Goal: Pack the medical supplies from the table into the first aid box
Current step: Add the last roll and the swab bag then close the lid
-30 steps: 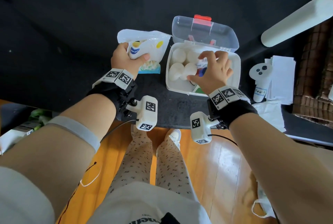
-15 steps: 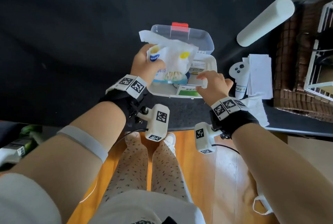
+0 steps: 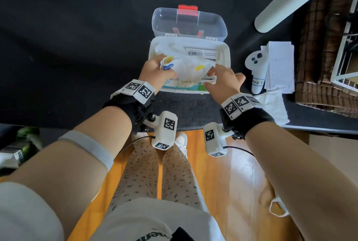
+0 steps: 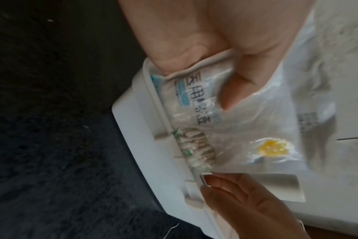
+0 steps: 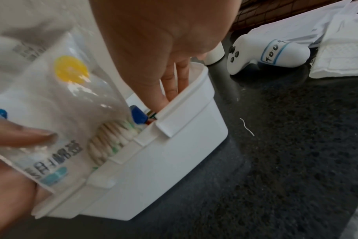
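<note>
The white first aid box (image 3: 227,54) stands open on the black table, its clear lid (image 3: 188,22) tipped back. My left hand (image 3: 153,72) grips the left end of a clear plastic bag of cotton swabs (image 3: 191,66) and holds it over the box, its lower edge down inside the front wall. The wrist views show the bag (image 4: 245,129) (image 5: 57,97) against the box rim (image 4: 137,129). My right hand (image 3: 222,80) is at the box's front right, with straight fingers (image 5: 174,84) dipped inside beside the bag. Packets lie beneath, mostly hidden.
A white controller (image 3: 255,66), a stack of papers (image 3: 279,66) and a tissue (image 3: 271,105) lie right of the box. A white cylinder (image 3: 288,0) and a woven brown mat (image 3: 319,56) sit further right. The table's near edge runs just below my wrists.
My left hand lifted the swab bag from the table left of the box and brought it down into the box. My right hand drew back from the box's middle to its front right.
</note>
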{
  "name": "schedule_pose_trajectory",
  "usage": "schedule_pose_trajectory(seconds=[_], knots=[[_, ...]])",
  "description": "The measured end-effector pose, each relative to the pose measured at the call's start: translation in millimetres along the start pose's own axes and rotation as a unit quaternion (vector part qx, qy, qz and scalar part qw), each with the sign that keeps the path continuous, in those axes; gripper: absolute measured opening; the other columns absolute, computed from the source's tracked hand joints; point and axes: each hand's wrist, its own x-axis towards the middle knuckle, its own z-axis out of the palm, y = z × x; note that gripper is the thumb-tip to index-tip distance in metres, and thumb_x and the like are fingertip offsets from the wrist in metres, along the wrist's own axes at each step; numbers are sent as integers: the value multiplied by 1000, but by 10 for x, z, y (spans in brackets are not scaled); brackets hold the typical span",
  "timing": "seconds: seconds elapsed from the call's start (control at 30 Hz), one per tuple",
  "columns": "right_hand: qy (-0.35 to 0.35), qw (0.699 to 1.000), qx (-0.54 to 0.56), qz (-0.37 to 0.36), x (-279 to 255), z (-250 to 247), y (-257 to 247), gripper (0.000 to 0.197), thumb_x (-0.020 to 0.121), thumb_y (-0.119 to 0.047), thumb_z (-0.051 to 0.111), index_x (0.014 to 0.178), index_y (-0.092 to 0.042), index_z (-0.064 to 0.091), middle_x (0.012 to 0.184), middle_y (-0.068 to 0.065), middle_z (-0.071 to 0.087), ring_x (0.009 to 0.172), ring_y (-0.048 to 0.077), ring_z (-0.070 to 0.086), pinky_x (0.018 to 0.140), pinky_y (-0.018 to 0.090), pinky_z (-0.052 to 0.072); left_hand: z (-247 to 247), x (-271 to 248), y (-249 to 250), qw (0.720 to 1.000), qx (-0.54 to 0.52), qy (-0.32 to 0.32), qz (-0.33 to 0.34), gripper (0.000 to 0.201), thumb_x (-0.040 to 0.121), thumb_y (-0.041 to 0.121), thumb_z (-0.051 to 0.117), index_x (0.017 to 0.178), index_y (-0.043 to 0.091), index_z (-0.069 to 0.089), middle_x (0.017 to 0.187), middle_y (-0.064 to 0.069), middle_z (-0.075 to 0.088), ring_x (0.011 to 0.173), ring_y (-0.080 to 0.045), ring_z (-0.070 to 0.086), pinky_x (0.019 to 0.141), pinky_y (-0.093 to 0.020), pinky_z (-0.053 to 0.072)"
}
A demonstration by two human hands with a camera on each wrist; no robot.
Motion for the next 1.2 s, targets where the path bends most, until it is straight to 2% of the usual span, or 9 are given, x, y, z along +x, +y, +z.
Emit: schedule_pose_trajectory(seconds=[0.17, 0.27, 0.47, 0.6, 0.77, 0.87, 0.97, 1.13, 1.2], knots=[[-36, 998, -47, 21, 67, 93, 12, 27, 82, -18, 51, 108, -20, 59, 109, 3, 60, 103, 22, 48, 98, 36, 21, -39, -32, -59, 1000, 7, -13, 10, 43, 70, -10, 66, 110, 4, 59, 101, -7, 63, 91, -15, 60, 83, -22, 51], [-31, 998, -40, 22, 44, 65, -40, 31, 82, -17, 51, 111, -22, 59, 103, -1, 57, 106, 22, 47, 100, 38, 22, -68, -30, -66, 999, 43, -25, 14, 40, 69, -7, 70, 105, 7, 59, 100, -5, 64, 89, -13, 62, 83, -20, 52], [-28, 994, 100, -36, -85, -71, -100, 58, 69, -4, 60, 117, -37, 54, 107, -24, 46, 122, 7, 34, 110, 40, 13, -53, 39, -121, 986, 167, -2, 5, 39, 64, 10, 78, 99, 3, 64, 103, -13, 70, 97, -29, 65, 90, -43, 52], [-12, 992, 98, -74, -97, -109, -71, 47, 68, -14, 70, 108, -38, 61, 107, -23, 50, 122, 9, 38, 107, 41, 14, -84, 32, -65, 990, 136, 19, 39, 41, 60, 5, 79, 98, 12, 64, 99, -3, 66, 96, -20, 63, 87, -33, 52], [16, 993, 97, -66, -38, -99, -127, 16, 77, -32, 73, 92, -26, 73, 75, -23, 46, 100, -6, 38, 98, 35, 18, -229, 47, -66, 985, 150, 2, 83, 33, 64, 4, 77, 92, 18, 68, 86, 10, 65, 74, 10, 60, 73, -8, 48], [0, 997, 28, -68, 41, 54, -145, 6, 79, -42, 67, 79, -37, 69, 96, -11, 62, 114, 17, 46, 81, 28, 8, -273, 74, -82, 977, 190, 16, 95, 24, 65, 6, 77, 87, 15, 72, 85, 4, 68, 64, 13, 58, 68, 0, 42], [-18, 999, -13, -39, 97, 188, -139, 28, 80, -48, 61, 58, -36, 52, 102, -3, 67, 110, 28, 49, 70, 32, 8, -271, 67, -77, 955, 268, 21, 124, 24, 67, 14, 77, 91, 12, 75, 83, 8, 62, 69, 1, 51, 64, 5, 33], [-1, 998, 16, -59, 61, 120, -172, 6, 79, -36, 66, 84, -33, 66, 94, -8, 64, 104, 18, 53, 81, 35, 15, -276, 73, -110, 948, 287, 31, 134, 22, 72, 21, 74, 92, 13, 75, 84, 0, 69, 69, -5, 46, 62, 6, 31], [-8, 993, 77, -87, 16, 81, -172, 21, 73, -35, 73, 93, -34, 66, 88, -14, 59, 92, 8, 55, 82, 32, 16, -283, 79, -99, 950, 281, 27, 131, 20, 73, 21, 72, 92, 14, 75, 89, -4, 73, 66, -4, 47, 62, 6, 32]])
